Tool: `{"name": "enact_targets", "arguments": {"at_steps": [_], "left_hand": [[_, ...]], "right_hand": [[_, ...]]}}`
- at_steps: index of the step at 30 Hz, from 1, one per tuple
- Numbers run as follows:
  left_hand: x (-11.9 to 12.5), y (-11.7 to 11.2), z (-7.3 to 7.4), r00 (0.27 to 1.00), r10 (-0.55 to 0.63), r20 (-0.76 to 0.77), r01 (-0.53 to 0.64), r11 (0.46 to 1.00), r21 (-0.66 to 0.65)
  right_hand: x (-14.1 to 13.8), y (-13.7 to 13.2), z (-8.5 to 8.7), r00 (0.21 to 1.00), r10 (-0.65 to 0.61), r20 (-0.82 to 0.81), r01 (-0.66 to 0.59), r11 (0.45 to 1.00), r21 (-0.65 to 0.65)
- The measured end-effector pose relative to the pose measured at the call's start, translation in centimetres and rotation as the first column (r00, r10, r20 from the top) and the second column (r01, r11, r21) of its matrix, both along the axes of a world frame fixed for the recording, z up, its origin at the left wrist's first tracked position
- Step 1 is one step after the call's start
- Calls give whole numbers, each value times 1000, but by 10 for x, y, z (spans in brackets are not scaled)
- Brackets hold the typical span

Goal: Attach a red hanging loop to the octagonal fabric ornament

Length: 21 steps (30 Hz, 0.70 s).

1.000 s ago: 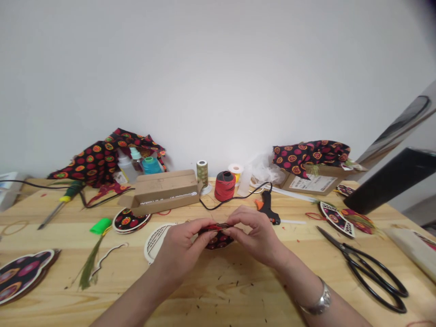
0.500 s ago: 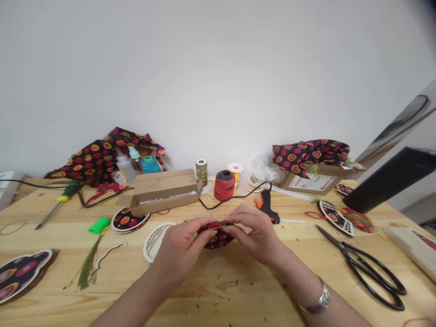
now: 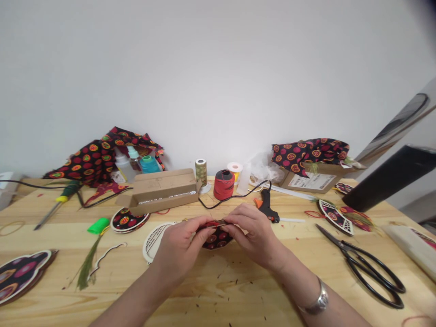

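Both hands hold a small round piece covered in black fabric with red and orange circles [image 3: 218, 239] above the middle of the wooden table [image 3: 218, 290]. My left hand [image 3: 179, 250] pinches its left side, and my right hand [image 3: 254, 236] pinches its right side. Red thread or cord [image 3: 213, 224] runs along its top edge, partly hidden by my fingers. Just left of my left hand lies a pale laser-cut wooden lattice piece [image 3: 153, 243]. A silver bangle [image 3: 318, 302] circles my right wrist.
Sharp black-handled scissors [image 3: 369, 272] lie to the right. A glue gun [image 3: 267, 206] with its black cord stands behind my hands. Next to it are a red thread spool [image 3: 224, 185] and a cardboard box [image 3: 160, 190]. Fabric-covered pieces and a screwdriver [image 3: 57, 206] lie around.
My hands stay on the round piece, shifting slightly closer together. The whole view has drifted a little, with no object on the table visibly moved.
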<state>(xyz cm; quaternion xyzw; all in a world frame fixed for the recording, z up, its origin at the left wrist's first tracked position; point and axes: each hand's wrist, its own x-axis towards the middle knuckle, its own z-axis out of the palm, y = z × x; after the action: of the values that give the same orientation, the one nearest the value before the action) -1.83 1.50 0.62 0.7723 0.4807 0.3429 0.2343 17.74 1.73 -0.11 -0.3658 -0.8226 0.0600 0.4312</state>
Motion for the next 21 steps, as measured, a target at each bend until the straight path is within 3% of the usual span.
{"name": "enact_targets", "arguments": {"at_steps": [10,15,17,19,21], "left_hand": [[0,1,0,1000,1,-23,0,999,55],[0,1,3,1000,-18,-15,19,999,38],[0,1,4,1000,-7,-20,8,999,44],[0,1,4,1000,-3,-24,4,999,46],[-1,1,5,1000,-6,-26,7,999,42]], "right_hand": [[1,2,-2,1000,12,15,-11,999,-41],[19,0,24,999,-44,-4,44,997,-57],[33,4,36,992,-129,-13,128,989,-68],[50,12,44,963,-255,92,260,964,-57],[68,23,46,896,-288,338,318,948,-36]]}}
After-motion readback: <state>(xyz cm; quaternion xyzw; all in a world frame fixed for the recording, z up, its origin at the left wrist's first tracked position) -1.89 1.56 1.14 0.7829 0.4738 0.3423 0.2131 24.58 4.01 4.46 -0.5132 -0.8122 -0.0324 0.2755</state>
